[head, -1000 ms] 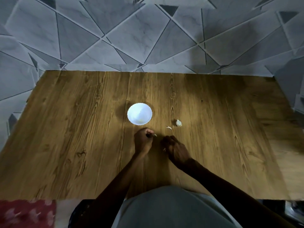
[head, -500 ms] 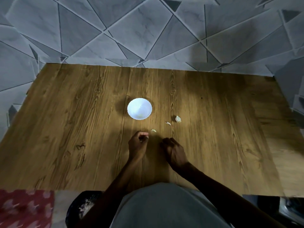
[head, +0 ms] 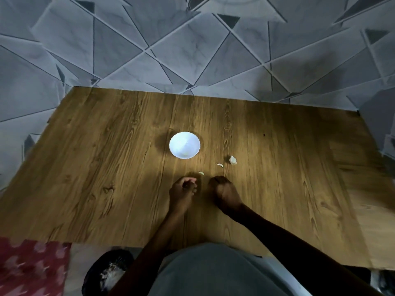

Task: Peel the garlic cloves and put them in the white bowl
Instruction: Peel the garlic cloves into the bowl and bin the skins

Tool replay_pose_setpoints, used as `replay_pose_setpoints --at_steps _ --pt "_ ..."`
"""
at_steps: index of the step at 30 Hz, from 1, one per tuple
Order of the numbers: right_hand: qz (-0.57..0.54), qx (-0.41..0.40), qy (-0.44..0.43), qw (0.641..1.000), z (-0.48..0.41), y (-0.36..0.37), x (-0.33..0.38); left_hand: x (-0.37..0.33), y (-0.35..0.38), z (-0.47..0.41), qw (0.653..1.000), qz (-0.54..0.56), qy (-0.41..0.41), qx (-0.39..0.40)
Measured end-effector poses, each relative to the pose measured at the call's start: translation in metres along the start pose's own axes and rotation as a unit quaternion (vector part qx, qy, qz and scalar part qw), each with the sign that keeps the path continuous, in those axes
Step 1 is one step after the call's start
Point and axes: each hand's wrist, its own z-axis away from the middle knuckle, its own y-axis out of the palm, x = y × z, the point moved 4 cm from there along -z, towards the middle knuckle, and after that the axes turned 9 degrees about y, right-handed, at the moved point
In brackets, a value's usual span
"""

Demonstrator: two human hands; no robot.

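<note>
White bowl [head: 178, 138] stands on the desk [head: 106, 167] with 1 clove [head: 233, 160] and 2 peel scraps [head: 201, 173] near it; left hand [head: 182, 190] and right hand [head: 223, 190] curl apart, contents untellable, so peeling looks unfinished.

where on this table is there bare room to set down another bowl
Widest bare wood: the table left of the white bowl and left hand, and right of the garlic clove. The strip behind the bowl is free too. Crowded: between bowl, clove and right hand, where two small scraps lie.
</note>
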Motion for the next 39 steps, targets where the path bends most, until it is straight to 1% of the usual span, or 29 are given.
replay_pose_setpoints --at_steps 1,2,3,4,5,6,7,8,9,10,11,12,14,15,16,17,19,21,23,28,31,34,37,39 --pt "-0.115 -0.009 0.079 0.99 -0.002 -0.008 0.003 -0.002 0.001 0.001 1.0 0.018 -0.025 -0.001" --pt "-0.225 -0.009 0.148 0.963 -0.004 -0.014 0.007 -0.003 0.003 0.001 0.996 0.058 -0.069 0.0" --pt "-0.296 -0.007 0.186 0.937 -0.007 -0.019 0.013 -0.004 0.008 0.003 0.982 0.131 -0.137 0.003" --pt "-0.313 -0.001 0.193 0.93 -0.009 -0.023 0.019 -0.006 0.015 0.007 0.952 0.22 -0.214 0.008" --pt "-0.303 0.014 0.178 0.936 -0.01 -0.027 0.026 -0.009 0.02 0.011 0.918 0.285 -0.277 0.007" --pt "-0.272 0.032 0.154 0.949 -0.011 -0.032 0.032 -0.012 0.025 0.013 0.891 0.33 -0.313 0.006" --pt "-0.227 0.05 0.122 0.965 -0.01 -0.039 0.038 -0.015 0.03 0.013 0.879 0.35 -0.323 0.008" --pt "-0.169 0.063 0.088 0.98 -0.01 -0.041 0.042 -0.02 0.034 0.013 0.87 0.372 -0.323 0.006" --pt "-0.113 0.07 0.055 0.99 -0.011 -0.046 0.045 -0.026 0.037 0.011 0.869 0.379 -0.317 0.005" --pt "-0.072 0.07 0.036 0.994 -0.011 -0.049 0.046 -0.032 0.04 0.01 0.866 0.387 -0.316 0.001" --pt "-0.064 0.052 0.032 0.996 -0.012 -0.055 0.046 -0.036 0.042 0.009 0.863 0.393 -0.318 -0.002" --pt "-0.087 0.014 0.04 0.995 -0.013 -0.062 0.044 -0.041 0.043 0.008 0.856 0.405 -0.32 0.0" --pt "-0.151 -0.075 0.086 0.982 -0.016 -0.075 0.028 -0.045 0.045 0.006 0.855 0.408 -0.321 0.011" --pt "-0.174 -0.106 0.11 0.973 -0.018 -0.08 0.017 -0.044 0.046 0.005 0.857 0.401 -0.322 0.01" --pt "-0.186 -0.115 0.133 0.967 -0.019 -0.081 0.004 -0.041 0.045 0.004 0.858 0.398 -0.325 0.0" --pt "-0.192 -0.107 0.156 0.963 -0.02 -0.081 -0.009 -0.038 0.043 0.002 0.862 0.389 -0.326 -0.012" --pt "-0.17 -0.046 0.197 0.964 -0.017 -0.07 -0.031 -0.031 0.038 0.0 0.872 0.37 -0.32 -0.033" --pt "-0.144 0.029 0.201 0.969 -0.008 -0.055 -0.044 -0.025 0.032 -0.001 0.877 0.362 -0.314 -0.045" --pt "-0.122 0.065 0.191 0.972 0.002 -0.043 -0.047 -0.022 0.026 0.001 0.879 0.358 -0.309 -0.052" --pt "-0.093 0.068 0.173 0.978 0.001 -0.032 -0.034 -0.015 0.017 0.006 0.889 0.334 -0.307 -0.065" --pt "-0.057 0.087 0.157 0.982 -0.003 -0.025 -0.027 -0.011 0.014 0.009 0.893 0.323 -0.304 -0.073" --pt "-0.012 0.085 0.131 0.988 -0.004 -0.022 -0.025 -0.009 0.011 0.012 0.893 0.326 -0.299 -0.08" --pt "0.076 0.094 0.054 0.991 -0.002 -0.017 -0.017 -0.006 0.008 0.015 0.894 0.325 -0.296 -0.086" --pt "0.135 0.121 0.002 0.983 -0.002 -0.01 -0.01 -0.006 0.008 0.016 0.895 0.323 -0.295 -0.09"
